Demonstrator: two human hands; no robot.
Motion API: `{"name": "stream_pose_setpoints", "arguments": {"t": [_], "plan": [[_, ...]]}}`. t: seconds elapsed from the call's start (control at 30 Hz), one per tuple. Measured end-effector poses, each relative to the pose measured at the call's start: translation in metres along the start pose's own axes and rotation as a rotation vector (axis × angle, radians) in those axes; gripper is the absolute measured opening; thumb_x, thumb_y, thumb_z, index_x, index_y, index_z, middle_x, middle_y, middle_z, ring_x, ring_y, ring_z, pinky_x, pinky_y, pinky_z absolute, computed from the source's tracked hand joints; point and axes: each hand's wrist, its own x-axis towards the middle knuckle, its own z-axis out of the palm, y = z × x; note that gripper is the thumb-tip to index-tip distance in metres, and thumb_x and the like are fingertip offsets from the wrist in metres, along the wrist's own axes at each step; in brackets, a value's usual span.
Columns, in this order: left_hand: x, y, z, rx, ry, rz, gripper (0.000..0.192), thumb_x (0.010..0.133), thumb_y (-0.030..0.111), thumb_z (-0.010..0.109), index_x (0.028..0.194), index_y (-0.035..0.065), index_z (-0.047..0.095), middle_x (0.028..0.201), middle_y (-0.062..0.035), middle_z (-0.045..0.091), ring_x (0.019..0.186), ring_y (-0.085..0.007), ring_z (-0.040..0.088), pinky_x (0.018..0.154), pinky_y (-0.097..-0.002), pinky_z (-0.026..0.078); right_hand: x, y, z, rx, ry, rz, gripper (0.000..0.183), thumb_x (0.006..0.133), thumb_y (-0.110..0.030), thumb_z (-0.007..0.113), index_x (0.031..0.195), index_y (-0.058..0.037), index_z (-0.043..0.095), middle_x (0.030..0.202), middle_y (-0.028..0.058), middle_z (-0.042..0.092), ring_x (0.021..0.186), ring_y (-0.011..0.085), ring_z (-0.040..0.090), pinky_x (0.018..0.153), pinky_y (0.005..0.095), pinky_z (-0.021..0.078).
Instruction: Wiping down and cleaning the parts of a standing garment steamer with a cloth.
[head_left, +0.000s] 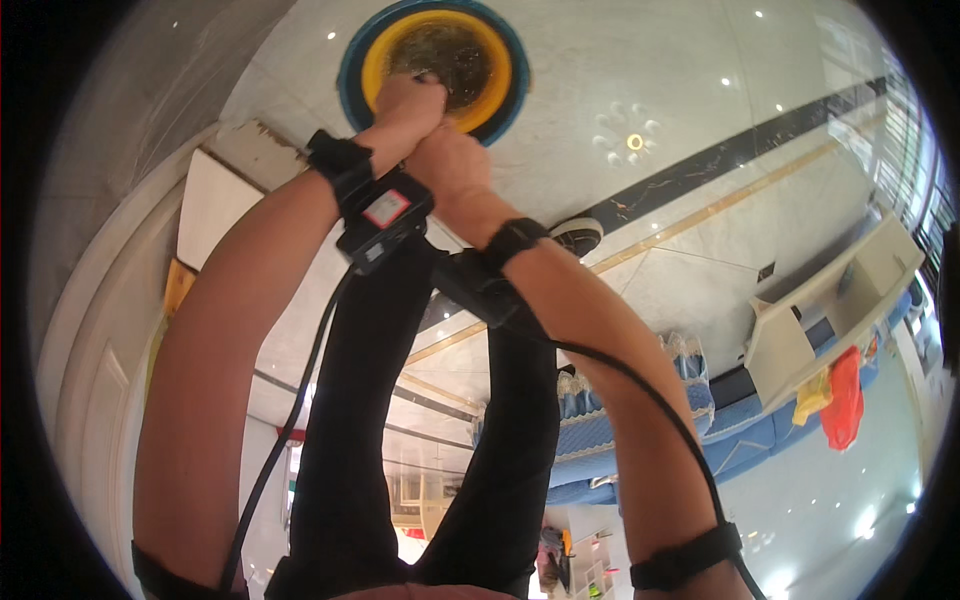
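Note:
Over the near rim of a round basin (517, 75), blue outside and yellow inside, my two hands are closed close together. Murky water (442, 56) with small bubbles shows in it. My left hand (411, 105) is farther out, its fingers curled above the yellow inner wall; a small dark spot shows by its knuckles. Nearer to me, my right hand (454, 165) is curled just below the left one, outside the basin's rim. Blur and the backs of the hands hide whatever may be between the fingers. Black wrist straps carry devices (386, 217) with cables.
My dark shoe (577, 236) stands on the glossy tile floor (697, 56), near a black border strip (675, 176). A white door frame (82, 300) is at left. On the right are white furniture (780, 367), red (844, 397) and yellow bags, and a blue sofa (750, 442).

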Motion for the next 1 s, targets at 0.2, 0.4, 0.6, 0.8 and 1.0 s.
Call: {"name": "stream_pose_setpoints", "arguments": {"t": [0.2, 0.4, 0.6, 0.8, 1.0], "plan": [[-0.010, -0.040, -0.018, -0.491, -0.384, 0.042, 0.032, 0.090, 0.034, 0.046, 0.102, 0.0055, 0.054, 0.089, -0.0040, 0.058, 0.081, -0.0150, 0.056, 0.070, -0.0288, 0.045, -0.015, 0.035, 0.001, 0.355, 0.218, -0.273, 0.044, 0.072, -0.010, 0.063, 0.103, 0.0061, 0.035, 0.091, 0.0256, 0.053, 0.077, 0.0421, 0.056, 0.066, 0.0444, 0.0464], [-0.149, -0.009, -0.039, -0.793, -0.685, -0.024, 0.044, 0.093, 0.034, 0.038, 0.130, 0.0102, 0.029, 0.118, -0.0074, 0.046, 0.104, -0.0167, 0.049, 0.086, -0.0301, 0.043, -0.128, 0.048, -0.061, 1.471, -0.032, -0.007, 0.024, 0.083, -0.016, 0.059, 0.099, -0.0005, 0.049, 0.072, 0.0041, 0.051, 0.058, 0.0117, 0.049, 0.053, 0.0243, 0.0408], [-0.363, 0.098, -0.042, 0.015, -0.824, 0.334, 0.052, 0.078, 0.024, 0.064, 0.119, 0.0042, 0.039, 0.107, -0.0123, 0.052, 0.099, -0.0193, 0.052, 0.085, -0.0324, 0.043, -0.322, 0.104, -0.150, 1.825, -0.059, 0.170, 0.024, 0.083, -0.013, 0.056, 0.104, -0.0029, 0.051, 0.085, 0.0038, 0.053, 0.073, 0.0098, 0.050, 0.063, 0.0213, 0.0407], [-0.521, 0.187, -0.033, 0.132, -0.715, 0.863, 0.041, 0.070, 0.022, 0.071, 0.102, 0.0065, 0.050, 0.094, -0.0115, 0.055, 0.090, -0.0255, 0.055, 0.078, -0.0319, 0.043, -0.486, 0.144, -0.245, 1.649, -0.003, -0.062, 0.037, 0.074, 0.003, 0.049, 0.111, -0.0035, 0.048, 0.101, 0.0046, 0.051, 0.094, 0.0151, 0.050, 0.082, 0.0245, 0.0399], [-0.604, 0.275, -0.022, 0.102, -0.683, 1.350, 0.028, 0.060, 0.009, 0.065, 0.079, 0.0045, 0.045, 0.078, -0.0109, 0.050, 0.076, -0.0283, 0.052, 0.068, -0.0338, 0.042, -0.574, 0.147, -0.316, 1.326, 0.493, -0.378, 0.046, 0.069, 0.010, 0.048, 0.114, -0.0007, 0.040, 0.101, 0.0092, 0.054, 0.095, 0.0164, 0.052, 0.084, 0.0262, 0.0418]]}}
